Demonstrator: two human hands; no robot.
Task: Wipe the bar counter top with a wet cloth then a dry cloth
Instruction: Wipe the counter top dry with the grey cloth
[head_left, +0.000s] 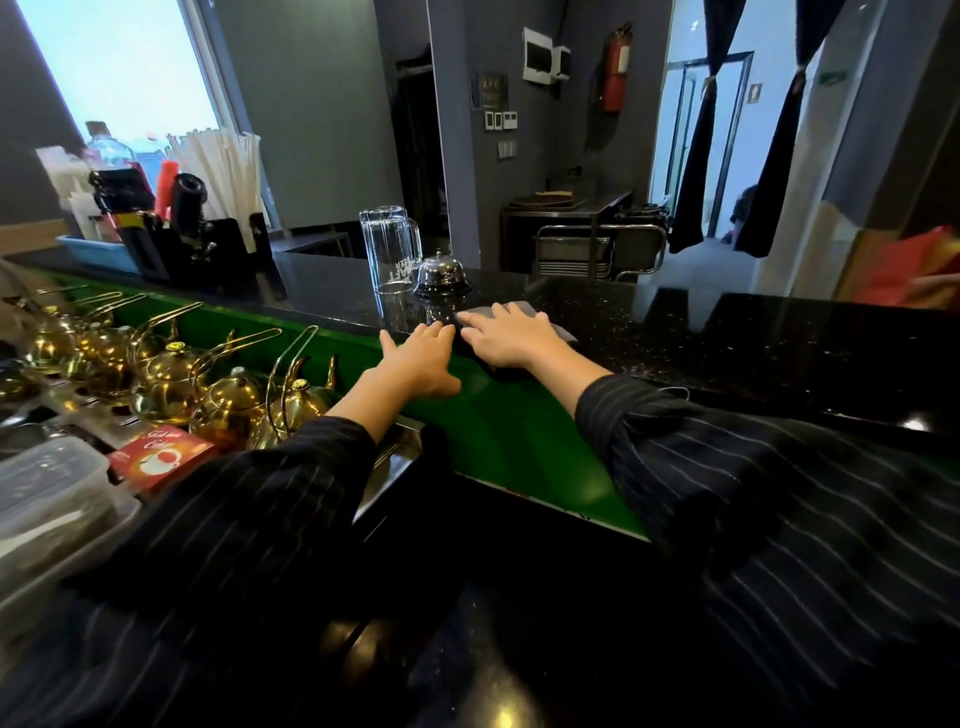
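1. Found right hand (511, 338) spread flat, fingers straight, pressing down on a small grey folded fabric cloth (565, 331); no pinching or curling seen.
2. Found left hand (423, 358) likewise flat and spread, just beside the right, resting on the near edge of the glossy black speckled stone counter top (727, 332); holding nothing.
3. Located the cloth on the counter top under the right palm, far and right edges showing past the fingers. Cannot tell wet from dry.
4. Judged the cloth light, soft and limp, likely to bunch if pushed from one corner. Recommend a flat palm over its middle for wiping, and a folded edge for lifting.
5. Noted a domed chrome service bell (441, 275) and a clear glass handled mug (389, 249) just beyond the hands; judged the mug fragile and easily knocked on so slick a surface.
6. Noted brass teapots (228, 395) on the lower shelf to the left, well apart from the cloth.
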